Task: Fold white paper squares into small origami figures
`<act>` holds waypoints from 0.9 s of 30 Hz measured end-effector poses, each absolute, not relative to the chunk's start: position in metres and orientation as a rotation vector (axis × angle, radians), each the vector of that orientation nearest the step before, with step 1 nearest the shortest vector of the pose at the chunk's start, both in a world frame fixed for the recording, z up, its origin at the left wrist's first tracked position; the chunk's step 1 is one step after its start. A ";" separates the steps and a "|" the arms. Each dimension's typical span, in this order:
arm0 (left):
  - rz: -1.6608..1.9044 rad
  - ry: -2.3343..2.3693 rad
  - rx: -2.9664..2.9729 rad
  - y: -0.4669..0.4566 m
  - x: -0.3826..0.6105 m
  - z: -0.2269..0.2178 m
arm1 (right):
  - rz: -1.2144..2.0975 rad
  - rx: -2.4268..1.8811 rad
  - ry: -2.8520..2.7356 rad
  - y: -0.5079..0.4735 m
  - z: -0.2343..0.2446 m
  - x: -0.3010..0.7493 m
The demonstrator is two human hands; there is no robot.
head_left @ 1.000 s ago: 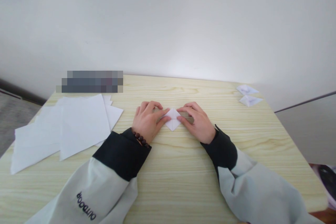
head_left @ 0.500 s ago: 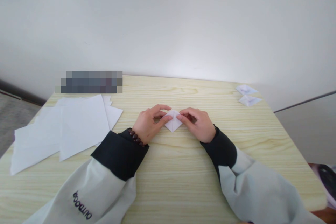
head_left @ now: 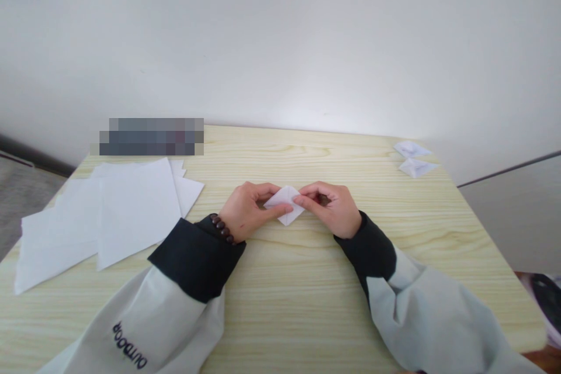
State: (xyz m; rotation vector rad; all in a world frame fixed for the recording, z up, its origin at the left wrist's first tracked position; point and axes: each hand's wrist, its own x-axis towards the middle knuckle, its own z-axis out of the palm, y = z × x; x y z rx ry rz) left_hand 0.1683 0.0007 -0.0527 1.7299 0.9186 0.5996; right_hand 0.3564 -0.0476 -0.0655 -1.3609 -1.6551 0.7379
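Observation:
A small piece of folded white paper (head_left: 287, 194), diamond-shaped with a crease down its middle, is between my two hands over the table. My left hand (head_left: 249, 208) grips its left side, thumb laid across the front and fingers behind. At the right corner my right hand (head_left: 332, 205) pinches the paper between thumb and fingers. The fingertips behind the paper are partly hidden.
Several white paper sheets (head_left: 135, 210) lie overlapping on the left of the wooden table (head_left: 289, 304). Two folded paper boats (head_left: 414, 167) sit at the far right. A blurred dark object (head_left: 149, 137) is at the back left, near the white wall (head_left: 280, 41).
My left thumb has slid right across the paper, and the left fingers have closed in behind it. The paper has shifted slightly toward me. My right hand keeps its pinch.

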 end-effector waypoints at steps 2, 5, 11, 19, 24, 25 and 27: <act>0.574 0.902 1.719 0.001 0.167 -0.054 | 0.736 -1.337 -1.694 -0.049 -0.064 0.356; 0.545 0.903 1.666 0.002 0.166 -0.054 | 0.732 -1.296 -1.741 -0.050 -0.063 0.356; 0.556 0.915 1.789 0.003 0.165 -0.048 | 0.761 -1.276 -1.704 -0.051 -0.063 0.356; 0.537 0.925 1.797 0.004 0.164 -0.047 | 0.834 -1.304 -1.618 -0.050 -0.066 0.357; 0.526 0.863 1.771 0.006 0.161 -0.048 | 0.820 -1.293 -1.514 -0.048 -0.069 0.358; 0.526 0.862 1.773 0.006 0.160 -0.048 | 0.812 -1.291 -1.522 -0.047 -0.069 0.358; 0.528 0.872 1.778 0.006 0.160 -0.048 | 0.796 -1.292 -1.543 -0.048 -0.067 0.358</act>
